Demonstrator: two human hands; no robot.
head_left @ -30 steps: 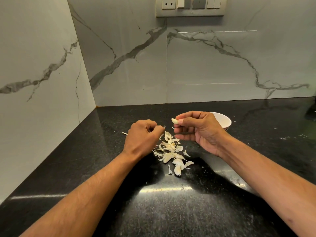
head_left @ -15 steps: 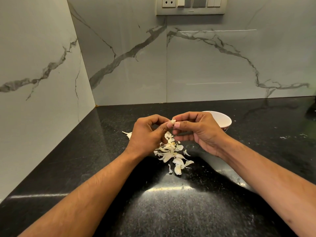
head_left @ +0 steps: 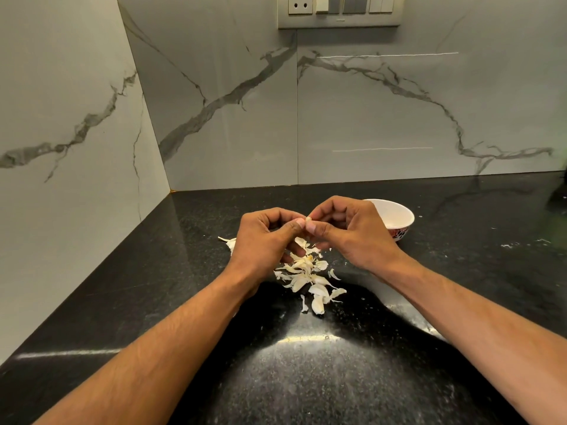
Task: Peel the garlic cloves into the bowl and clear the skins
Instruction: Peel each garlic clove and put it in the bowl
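Note:
My left hand [head_left: 264, 237] and my right hand [head_left: 352, 231] meet above the black counter, and both pinch one small pale garlic clove [head_left: 308, 221] between thumbs and fingertips. Most of the clove is hidden by the fingers. Directly below the hands lies a pile of garlic skins [head_left: 310, 279] with a few pale pieces that may be cloves. A white bowl [head_left: 399, 214] with a red patterned base stands behind my right hand; its inside is mostly hidden. Another garlic piece [head_left: 230, 242] lies left of my left hand.
The black granite counter [head_left: 306, 378] runs into a corner, with marble walls at the left and back. A switch panel [head_left: 339, 10] sits high on the back wall. White specks [head_left: 521, 243] dot the counter at the right.
My left hand rose from the pile and joined my right hand at the clove. Both hands now pinch it together, slightly farther from me than before.

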